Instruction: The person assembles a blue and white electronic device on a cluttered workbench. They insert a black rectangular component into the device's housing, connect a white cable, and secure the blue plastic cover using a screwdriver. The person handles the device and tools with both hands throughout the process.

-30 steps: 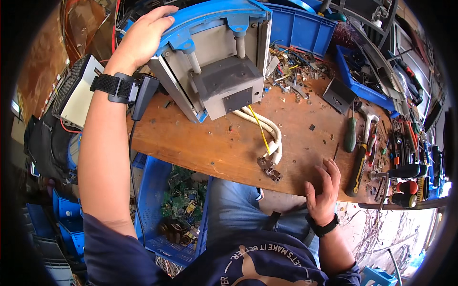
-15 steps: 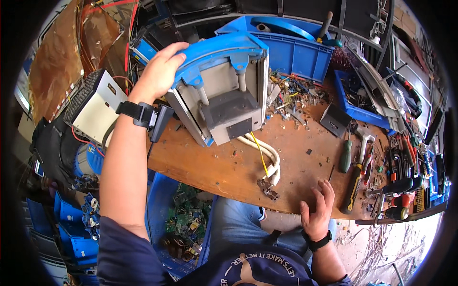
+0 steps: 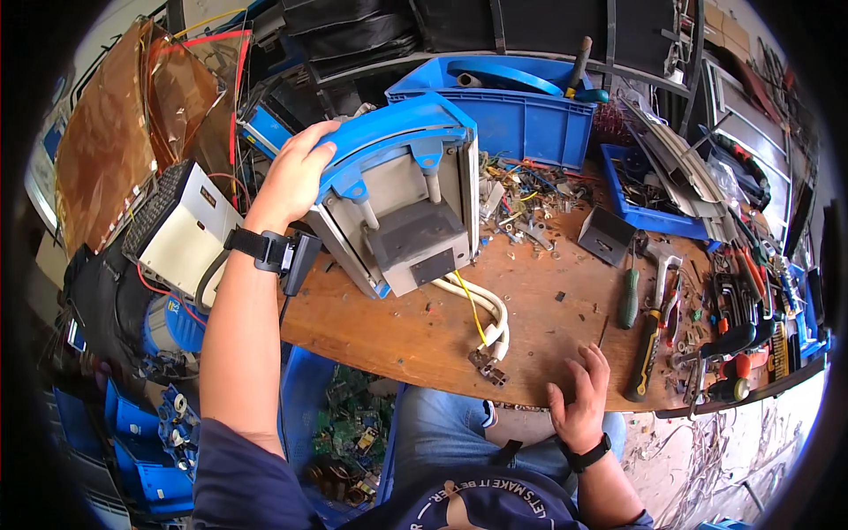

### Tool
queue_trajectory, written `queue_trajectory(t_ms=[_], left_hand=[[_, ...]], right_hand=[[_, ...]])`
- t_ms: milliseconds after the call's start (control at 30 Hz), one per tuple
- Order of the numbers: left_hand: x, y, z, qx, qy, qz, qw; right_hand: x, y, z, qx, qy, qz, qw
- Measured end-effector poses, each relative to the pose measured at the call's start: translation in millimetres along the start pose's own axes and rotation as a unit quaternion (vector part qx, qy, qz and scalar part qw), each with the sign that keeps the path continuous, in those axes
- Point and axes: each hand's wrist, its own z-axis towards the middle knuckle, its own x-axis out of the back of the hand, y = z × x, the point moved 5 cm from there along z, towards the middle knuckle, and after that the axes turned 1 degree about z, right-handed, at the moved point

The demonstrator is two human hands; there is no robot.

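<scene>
My left hand (image 3: 294,177) grips the upper left corner of a boxy metal equipment unit (image 3: 420,234) with a blue rim, fingers over the top edge. The unit stands tilted on the wooden bench (image 3: 371,336), its open side showing two blue brackets with metal posts and a grey block. From its base runs a white cable (image 3: 488,305) with a yellow wire, ending in small brown connectors (image 3: 488,366) near the bench edge. My right hand (image 3: 583,402) holds nothing; its fingers are loosely apart at the bench's front edge, nearest a thin dark rod (image 3: 604,330).
A green-handled screwdriver (image 3: 628,299), a hammer (image 3: 652,340) and pliers lie at right. Behind stand a blue crate (image 3: 530,124) and scattered scrap (image 3: 534,203). A dark metal bracket (image 3: 607,236) sits nearby. Below the bench, a blue bin (image 3: 305,415) holds circuit boards.
The whole view has shifted, so most things appear slightly lower. My left hand keeps its grip on the unit, and my right hand stays at the bench edge.
</scene>
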Motion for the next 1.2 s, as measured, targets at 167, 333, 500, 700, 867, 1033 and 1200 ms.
queue_trajectory(t_ms=[167,333,500,700,867,1033,1200], left_hand=[[0.0,-1.9,-0.3,0.010,0.002,0.000,1.000],[-0.9,-3.7,1.3,0.009,-0.011,-0.015,1.000],[-1.1,-6.3,1.8,0.015,-0.007,-0.026,1.000],[-1.0,-3.6,2.6,0.004,-0.020,-0.010,1.000],[-0.8,-1.8,1.7,0.003,-0.020,-0.020,1.000],[-0.3,-0.8,1.6,-0.006,-0.011,-0.022,1.000],[0.3,-1.1,1.1,-0.003,-0.006,-0.001,1.000]], right_hand=[[0.0,-1.4,1.0,0.004,0.002,-0.002,1.000],[0.1,-1.7,0.9,0.006,0.001,-0.011,1.000],[0.2,-1.8,2.0,0.007,0.000,-0.014,1.000],[0.6,-1.4,2.0,0.005,0.000,-0.012,1.000],[0.9,-1.3,1.8,0.002,0.001,-0.011,1.000],[1.4,-1.9,2.5,0.002,0.001,-0.009,1.000],[1.8,-2.0,2.5,-0.001,0.001,-0.010,1.000]])
